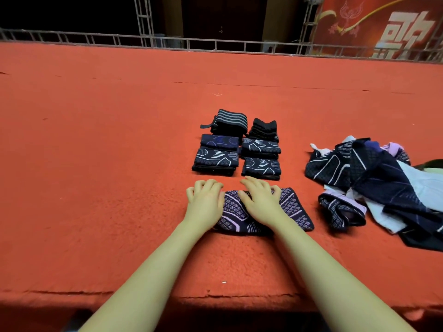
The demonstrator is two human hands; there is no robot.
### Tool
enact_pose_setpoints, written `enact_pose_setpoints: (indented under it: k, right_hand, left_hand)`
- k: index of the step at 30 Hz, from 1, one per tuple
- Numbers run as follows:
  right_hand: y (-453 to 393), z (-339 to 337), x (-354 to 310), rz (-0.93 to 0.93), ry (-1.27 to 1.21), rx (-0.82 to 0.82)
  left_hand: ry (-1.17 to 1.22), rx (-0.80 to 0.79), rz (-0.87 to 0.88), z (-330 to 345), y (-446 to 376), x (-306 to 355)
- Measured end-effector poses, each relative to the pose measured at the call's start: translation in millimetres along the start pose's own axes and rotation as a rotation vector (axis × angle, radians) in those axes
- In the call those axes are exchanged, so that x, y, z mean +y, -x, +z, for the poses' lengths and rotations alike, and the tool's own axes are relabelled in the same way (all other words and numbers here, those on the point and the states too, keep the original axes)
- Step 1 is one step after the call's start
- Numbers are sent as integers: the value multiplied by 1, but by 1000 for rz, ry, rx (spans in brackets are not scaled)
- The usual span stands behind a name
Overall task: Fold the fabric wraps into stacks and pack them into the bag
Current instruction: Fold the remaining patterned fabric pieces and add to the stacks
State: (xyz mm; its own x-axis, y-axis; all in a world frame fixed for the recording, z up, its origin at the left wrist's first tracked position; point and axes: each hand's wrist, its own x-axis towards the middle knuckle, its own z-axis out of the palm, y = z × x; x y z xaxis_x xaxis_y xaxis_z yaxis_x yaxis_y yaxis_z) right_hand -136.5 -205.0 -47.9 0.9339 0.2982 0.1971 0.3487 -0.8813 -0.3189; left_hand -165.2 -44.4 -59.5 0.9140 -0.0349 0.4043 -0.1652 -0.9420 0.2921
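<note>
Head view: one moment of folding on a wide red carpet [96, 164], taken from above and behind the person's forearms.
Red carpet: work surface for everything shown; its near edge drops into shadow, and what lies below that edge is hidden.
Backdrop: a metal railing [167, 41] and a red banner [383, 27] at the far side; the banner's characters are cut off by the frame, and the space between is too dark to read.
Unfolded heap [374, 183]: loose dark and pale wraps piled at the right, probably kept there as the supply within easy reach; its right part runs out of frame, so the count cannot be told.
Folded stacks [237, 147]: two columns set side by side just beyond the hands, likely so each finished piece joins them with a short push; how many wraps each holds is unclear.
Striped roll [230, 119]: far end of the left column, a strap trailing to its left.
Current wrap [266, 212]: navy and lilac, lying flat near the person, centre of the scene, partly covered by both hands.
Left hand [205, 202]: rests on the wrap's left edge, fingers loosely bent and spread, gripping nothing; apparently holding the fold down.
Right hand [261, 200]: pressed on the wrap's middle, fingers spread and slightly bent, likely smoothing the crease.
Bag: not identifiable; a dark green object [431, 164] at the right edge is too cut off to name.
</note>
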Motion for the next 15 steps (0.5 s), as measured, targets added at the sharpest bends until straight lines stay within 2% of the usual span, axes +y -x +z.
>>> enact_pose_setpoints:
  k: [2, 3, 7, 11, 15]
  right_hand:
    - [-5, 7, 3, -16, 20, -86]
    - [-4, 10, 6, -36, 8, -78]
    - [13, 23, 11, -147, 11, 118]
    - [25, 30, 13, -225, 50, 404]
    - [24, 29, 12, -272, 38, 439]
  left_hand:
    - [-25, -60, 55, 4, -5, -4]
    - [-35, -86, 90, 6, -6, -5]
    - [50, -105, 165, 17, -3, -6]
    - [266, 60, 263, 19, 4, -10]
    - [199, 190, 283, 13, 2, -16]
